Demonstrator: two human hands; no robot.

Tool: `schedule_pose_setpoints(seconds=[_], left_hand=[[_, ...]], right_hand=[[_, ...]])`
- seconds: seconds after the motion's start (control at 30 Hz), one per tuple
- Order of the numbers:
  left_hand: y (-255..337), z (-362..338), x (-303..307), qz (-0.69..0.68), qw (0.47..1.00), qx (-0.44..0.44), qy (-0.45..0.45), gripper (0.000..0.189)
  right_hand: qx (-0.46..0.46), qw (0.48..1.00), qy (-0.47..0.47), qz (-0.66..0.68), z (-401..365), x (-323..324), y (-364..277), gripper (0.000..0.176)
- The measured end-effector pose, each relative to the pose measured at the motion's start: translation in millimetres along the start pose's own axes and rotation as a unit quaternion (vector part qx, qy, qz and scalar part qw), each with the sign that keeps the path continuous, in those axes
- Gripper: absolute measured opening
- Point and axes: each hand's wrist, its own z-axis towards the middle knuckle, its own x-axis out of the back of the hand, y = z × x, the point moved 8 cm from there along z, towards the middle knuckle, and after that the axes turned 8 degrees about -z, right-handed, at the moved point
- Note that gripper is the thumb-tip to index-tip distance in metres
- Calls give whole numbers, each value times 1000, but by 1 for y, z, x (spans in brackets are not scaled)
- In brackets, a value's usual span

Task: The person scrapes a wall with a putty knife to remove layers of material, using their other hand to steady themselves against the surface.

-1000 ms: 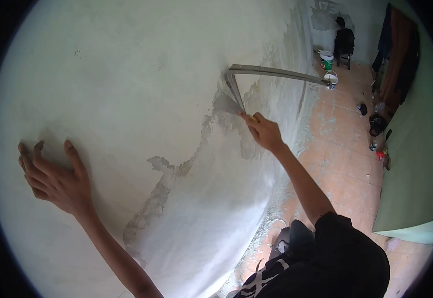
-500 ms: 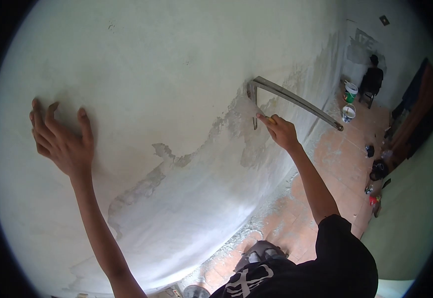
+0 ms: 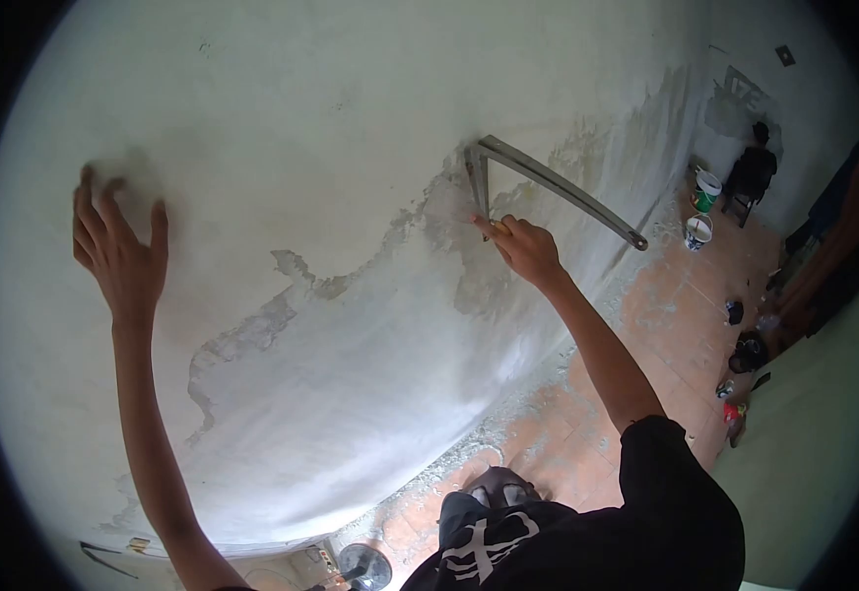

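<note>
My left hand (image 3: 122, 251) rests on the pale wall (image 3: 242, 148) with its fingers spread and nothing in it. Further right, my right hand (image 3: 528, 254) is closed around the yellowish handle of a scraper (image 3: 492, 230). Its blade is hard to make out; it points at the wall beside a metal wall bracket (image 3: 558, 184), below the bracket's arm. A ragged edge of peeled paint (image 3: 326, 286) runs down and left from there, with a whiter, bare-looking surface under it.
Flakes and dust (image 3: 464, 458) lie along the foot of the wall on the tiled floor (image 3: 587, 424). Two buckets (image 3: 698, 231) stand at the far end, near what looks like a person in black on a chair (image 3: 748, 177). A round black object (image 3: 365, 564) is at the bottom.
The view has shifted a little, so the bracket appears further left. My right hand and the scraper stay by the bracket, a little nearer its upright. My left hand remains on the wall.
</note>
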Motion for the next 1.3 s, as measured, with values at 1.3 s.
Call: schedule_pose_setpoints(seconds=[1.3], left_hand=[[-300, 93, -30, 290, 943, -157, 54, 53]], right_hand=[[-32, 999, -8, 8, 1, -4, -4, 69]])
